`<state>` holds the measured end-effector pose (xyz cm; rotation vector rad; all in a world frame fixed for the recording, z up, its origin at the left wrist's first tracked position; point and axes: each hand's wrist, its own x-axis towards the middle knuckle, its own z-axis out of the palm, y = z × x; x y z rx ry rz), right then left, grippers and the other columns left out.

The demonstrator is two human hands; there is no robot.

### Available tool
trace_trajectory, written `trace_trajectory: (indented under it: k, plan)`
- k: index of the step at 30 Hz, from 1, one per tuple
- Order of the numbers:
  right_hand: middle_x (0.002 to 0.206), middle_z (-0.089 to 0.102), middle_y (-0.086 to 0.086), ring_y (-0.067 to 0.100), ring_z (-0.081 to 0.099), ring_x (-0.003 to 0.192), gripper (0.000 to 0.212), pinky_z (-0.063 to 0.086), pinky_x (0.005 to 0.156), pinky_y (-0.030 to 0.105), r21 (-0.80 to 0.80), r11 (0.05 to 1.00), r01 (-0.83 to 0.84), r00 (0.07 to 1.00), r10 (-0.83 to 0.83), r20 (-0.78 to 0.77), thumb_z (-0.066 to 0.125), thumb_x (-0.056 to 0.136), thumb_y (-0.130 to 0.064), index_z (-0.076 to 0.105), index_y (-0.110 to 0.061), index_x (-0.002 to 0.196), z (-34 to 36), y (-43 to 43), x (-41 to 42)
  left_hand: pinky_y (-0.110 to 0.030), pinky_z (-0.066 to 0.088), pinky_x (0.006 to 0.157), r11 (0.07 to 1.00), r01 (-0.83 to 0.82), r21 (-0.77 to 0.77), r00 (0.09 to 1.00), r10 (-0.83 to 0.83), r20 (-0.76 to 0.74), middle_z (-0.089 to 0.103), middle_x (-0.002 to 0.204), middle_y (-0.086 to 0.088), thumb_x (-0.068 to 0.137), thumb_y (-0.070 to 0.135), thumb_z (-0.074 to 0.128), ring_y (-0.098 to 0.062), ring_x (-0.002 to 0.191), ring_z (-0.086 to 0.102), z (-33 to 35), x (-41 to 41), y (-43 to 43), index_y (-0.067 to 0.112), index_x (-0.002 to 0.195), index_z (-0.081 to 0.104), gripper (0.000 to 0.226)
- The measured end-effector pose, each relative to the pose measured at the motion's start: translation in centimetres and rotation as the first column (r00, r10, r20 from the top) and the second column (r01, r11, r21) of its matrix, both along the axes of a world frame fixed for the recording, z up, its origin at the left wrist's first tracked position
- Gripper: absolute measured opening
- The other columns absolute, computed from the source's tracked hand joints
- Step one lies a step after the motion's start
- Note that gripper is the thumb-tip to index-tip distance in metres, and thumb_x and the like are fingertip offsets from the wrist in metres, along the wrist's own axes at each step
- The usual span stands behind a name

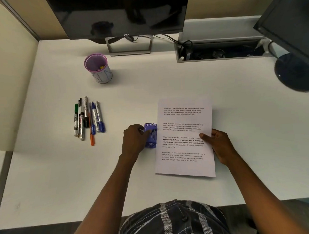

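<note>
Your left hand grips the punch, set against the left edge of the sheet on the tabletop. Your right hand pinches the sheet's right edge, thumb on top. Lined up, I'd say; no holes show yet, so the press is left.
</note>
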<state>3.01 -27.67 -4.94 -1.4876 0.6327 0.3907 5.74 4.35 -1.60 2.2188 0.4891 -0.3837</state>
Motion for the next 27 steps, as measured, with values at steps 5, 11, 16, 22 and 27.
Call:
trace_trajectory:
  k: [5, 11, 16, 22, 27]
  plan:
    - [0.11, 0.078, 0.008, 0.029, 0.076, 0.1, 0.027, 0.06, 0.09, 0.043, 0.0, 1.0, -0.013, 1.0, 0.013, 0.01, 0.077, 0.088, -0.011, 0.073, -0.014, 0.115, -0.4, 0.2, 0.7, -0.032, 0.05, 0.074, 0.999, -0.025, -0.019, 0.999, 0.026, 0.028, 0.078, 0.097, -0.012, 0.092, 0.031, 0.076, -0.025, 0.084, 0.068, -0.2, -0.1, -0.5, 0.004, 0.107, 0.077, 0.031]
    - [0.109, 0.079, 0.008, 0.03, 0.076, 0.1, 0.03, 0.059, 0.091, 0.044, -0.017, 0.999, -0.028, 1.0, 0.028, 0.012, 0.08, 0.086, -0.013, 0.074, -0.013, 0.115, -0.9, 0.4, 1.8, -0.033, 0.053, 0.079, 0.999, -0.039, -0.03, 0.999, 0.04, 0.037, 0.078, 0.101, -0.012, 0.093, 0.029, 0.077, -0.026, 0.088, 0.07, -0.6, -0.1, -0.5, 0.004, 0.113, 0.076, 0.033]
    - [0.107, 0.079, 0.006, 0.028, 0.077, 0.098, 0.025, 0.061, 0.088, 0.04, -0.018, 0.998, -0.062, 0.998, 0.063, 0.029, 0.079, 0.087, -0.012, 0.075, -0.017, 0.111, -0.8, 1.0, 2.7, -0.03, 0.051, 0.077, 0.999, -0.036, -0.037, 0.999, 0.037, 0.038, 0.078, 0.102, -0.011, 0.093, 0.029, 0.077, -0.024, 0.086, 0.07, -0.6, 0.2, -0.7, 0.004, 0.115, 0.076, 0.034]
    - [0.108, 0.079, 0.008, 0.027, 0.076, 0.098, 0.026, 0.061, 0.086, 0.038, -0.024, 0.997, -0.067, 0.997, 0.067, 0.025, 0.078, 0.088, -0.009, 0.074, -0.012, 0.113, -0.5, 1.4, 3.3, -0.039, 0.058, 0.084, 0.999, -0.028, -0.043, 0.998, 0.03, 0.055, 0.078, 0.102, -0.014, 0.093, 0.028, 0.077, -0.031, 0.091, 0.073, -0.7, 0.5, -0.9, 0.003, 0.115, 0.076, 0.033]
    - [0.111, 0.078, 0.008, 0.023, 0.077, 0.098, 0.029, 0.062, 0.081, 0.03, -0.035, 0.995, -0.089, 0.996, 0.09, 0.029, 0.077, 0.088, -0.009, 0.073, -0.011, 0.116, -0.2, 1.4, 3.6, -0.036, 0.058, 0.076, 0.998, -0.024, -0.056, 0.999, 0.027, 0.038, 0.077, 0.094, -0.01, 0.092, 0.029, 0.078, -0.025, 0.079, 0.07, -0.6, 0.8, -0.9, 0.004, 0.111, 0.077, 0.032]
